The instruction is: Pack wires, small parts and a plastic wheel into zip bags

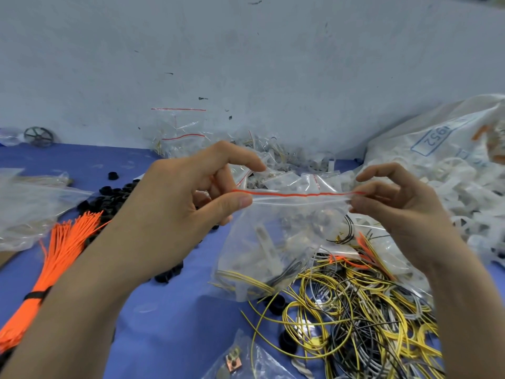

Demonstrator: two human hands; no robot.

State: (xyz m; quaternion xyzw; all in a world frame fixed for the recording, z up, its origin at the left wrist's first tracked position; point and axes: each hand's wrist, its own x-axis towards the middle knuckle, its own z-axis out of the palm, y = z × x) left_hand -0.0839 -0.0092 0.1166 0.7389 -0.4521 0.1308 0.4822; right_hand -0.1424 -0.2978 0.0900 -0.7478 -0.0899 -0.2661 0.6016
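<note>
Currently both hands are holding one clear zip bag (273, 242) up above the blue table (164, 324), stretched between them by its red-lined top edge. The left hand (175, 212) is pinching the left end of the seal between thumb and curled fingers, index finger arching over the top. The right hand (396, 206) is pinching the right end with its fingertips, the other fingers loosely curled above. The bag is hanging below the seal, already holding yellow wire loops, dark wires and a pale plastic piece; whether the seal is fully pressed closed cannot be told.

Under and to the right of the bag, a tangle of yellow, grey and black wires (355, 324) is lying on the table. An orange wire bundle (54, 258), tied with a black band, is lying at left, with small black parts (114, 195) scattered just behind it. Filled zip bags (180, 138) are leaning against the wall. A dark wheel (38, 136) is sitting at far left. White plastic pieces (451, 187) are piling up at right.
</note>
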